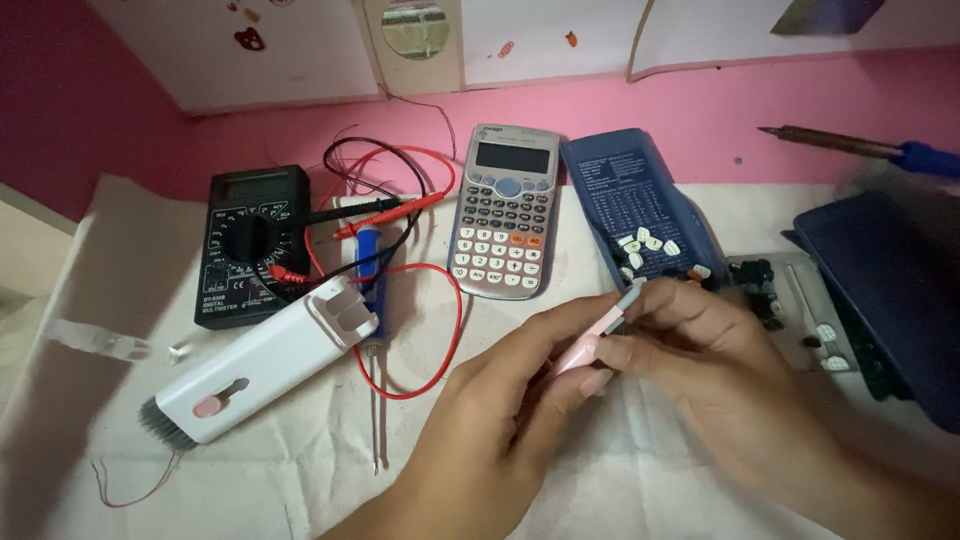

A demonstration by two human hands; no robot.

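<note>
My left hand (500, 420) and my right hand (720, 370) meet at the centre, both gripping a small pink tool (590, 345) with a grey tip that points up and to the right. The tip is close to a blue calculator cover (625, 190) that holds several loose white and black keys (650, 250). A grey scientific calculator (505, 212) lies just beyond my hands.
A black multimeter (252, 243) with red and black leads (390, 200) sits at the left. A white cleaning kit with a brush end (255, 370) and a blue screwdriver (370, 300) lie near it. A dismantled device (800, 310), a dark blue case (890, 280) and a soldering iron (850, 148) are at the right.
</note>
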